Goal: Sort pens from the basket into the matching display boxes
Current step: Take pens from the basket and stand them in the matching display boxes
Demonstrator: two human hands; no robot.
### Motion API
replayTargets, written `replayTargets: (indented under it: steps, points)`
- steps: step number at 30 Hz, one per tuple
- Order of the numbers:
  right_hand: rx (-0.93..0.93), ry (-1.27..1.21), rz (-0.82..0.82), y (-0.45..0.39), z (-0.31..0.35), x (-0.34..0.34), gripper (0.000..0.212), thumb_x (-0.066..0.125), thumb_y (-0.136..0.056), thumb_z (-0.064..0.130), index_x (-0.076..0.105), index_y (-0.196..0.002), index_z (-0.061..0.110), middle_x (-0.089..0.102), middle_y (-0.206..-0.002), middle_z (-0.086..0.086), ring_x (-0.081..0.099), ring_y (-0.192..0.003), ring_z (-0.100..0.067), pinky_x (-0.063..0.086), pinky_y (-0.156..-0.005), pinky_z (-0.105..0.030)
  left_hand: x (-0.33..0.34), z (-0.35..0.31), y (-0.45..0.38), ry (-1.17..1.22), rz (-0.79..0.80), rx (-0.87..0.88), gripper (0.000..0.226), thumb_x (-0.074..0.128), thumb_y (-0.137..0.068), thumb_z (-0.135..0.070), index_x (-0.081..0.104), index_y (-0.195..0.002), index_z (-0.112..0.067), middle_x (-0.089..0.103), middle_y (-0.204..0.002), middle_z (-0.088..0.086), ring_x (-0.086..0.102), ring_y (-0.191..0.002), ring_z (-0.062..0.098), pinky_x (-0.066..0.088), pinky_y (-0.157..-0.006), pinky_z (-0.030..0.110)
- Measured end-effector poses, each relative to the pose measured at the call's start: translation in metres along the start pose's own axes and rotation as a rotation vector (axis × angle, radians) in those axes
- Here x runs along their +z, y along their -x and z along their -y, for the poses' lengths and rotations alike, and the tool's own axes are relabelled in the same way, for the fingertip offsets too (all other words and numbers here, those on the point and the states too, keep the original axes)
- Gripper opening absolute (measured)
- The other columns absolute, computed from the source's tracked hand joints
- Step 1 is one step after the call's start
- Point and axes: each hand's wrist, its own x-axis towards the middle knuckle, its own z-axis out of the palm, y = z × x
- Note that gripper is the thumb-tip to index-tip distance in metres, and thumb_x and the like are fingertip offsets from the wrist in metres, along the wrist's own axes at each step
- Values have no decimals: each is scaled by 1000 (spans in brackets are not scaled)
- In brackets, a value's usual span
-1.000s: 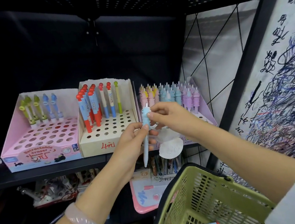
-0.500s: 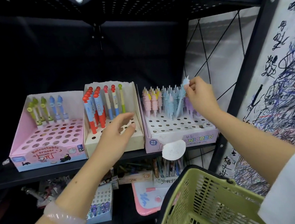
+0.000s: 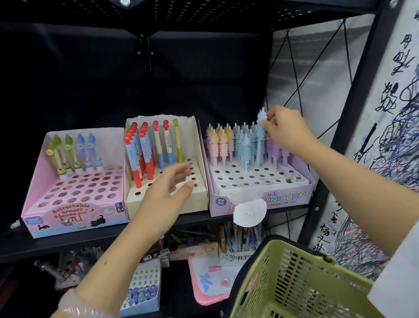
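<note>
Right hand (image 3: 285, 127) – pinching pale blue ridged unicorn pen (image 3: 260, 132) by its top, lowering into lilac cardboard UNICORN display box (image 3: 261, 200) at 2 o'clock, among matching blues | left hand (image 3: 167, 194) – fingers apart, empty, hovering at cream box (image 3: 166, 202) | green plastic basket (image 3: 296, 282) at 5 o'clock

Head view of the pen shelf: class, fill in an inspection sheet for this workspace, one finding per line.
Surface: black metal shelf carrying three display boxes side by side.
Job's things: blue unicorn pen pinched at its top, over the Unicorn box; cream box with red-capped pens; pink eraser box; green basket at lower right.
Clutter: white paper tag on the shelf edge; more stationery on the lower shelf.
Grippers: right hand pinches the pen; left hand hovers, fingers relaxed, over the cream box.
Cables: nothing seen.
Surroundings: scribbled test paper at right.
</note>
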Motion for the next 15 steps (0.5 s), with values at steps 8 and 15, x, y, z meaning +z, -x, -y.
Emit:
replayTargets:
  steps: [8, 15]
  points:
    - [24, -13, 11, 0, 0, -1, 20, 48, -96, 20, 52, -102, 1, 64, -92, -20, 65, -87, -34, 53, -78, -46, -1, 0, 7, 14, 19, -17, 33, 50, -94, -15, 47, -120, -34, 56, -122, -11, 48, -119, 3, 34, -106, 26]
    - [27, 30, 79, 2, -5, 1, 19, 49, -95, 19, 53, -100, 1, 65, -94, -21, 63, -87, -35, 52, -80, -46, 1, 0, 9, 23, 28, -14, 31, 50, -94, -17, 46, -119, -36, 55, -116, -20, 48, -116, -2, 33, -103, 21]
